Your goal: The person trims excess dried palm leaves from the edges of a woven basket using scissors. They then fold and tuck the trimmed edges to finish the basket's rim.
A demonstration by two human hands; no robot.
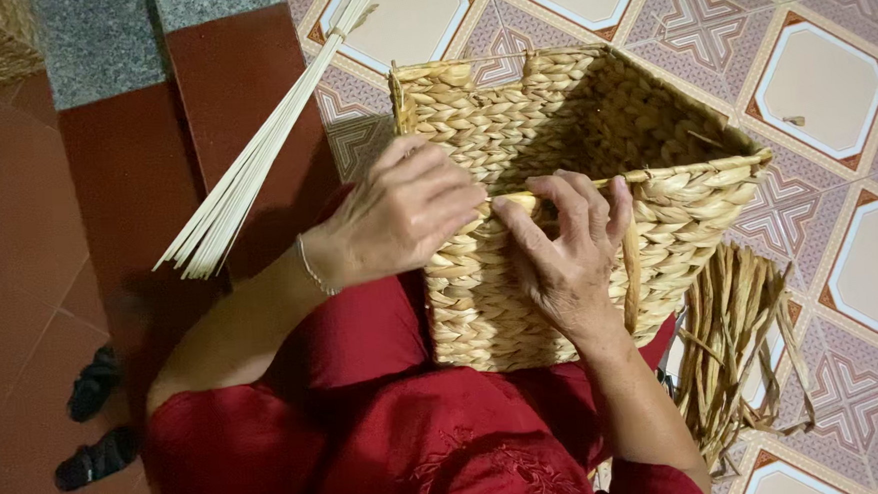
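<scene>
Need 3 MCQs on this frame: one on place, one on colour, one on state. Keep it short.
1. Where does the bundle of loose brown strands lie?
A. inside the basket
B. on the tiled floor beside the basket, on the right-hand side
C. on the red step

2. What colour is the garment on the person's lap?
A. red
B. blue
C. white

3. How do the hands stand at the woven basket?
A. both off it
B. only one touches it
C. both at its near rim

Answers:
1 B: the strands hang down by the basket's right side, over the patterned tiles.
2 A: red cloth fills the lower frame.
3 C: left hand and right hand both press fingers on the near rim.
</scene>
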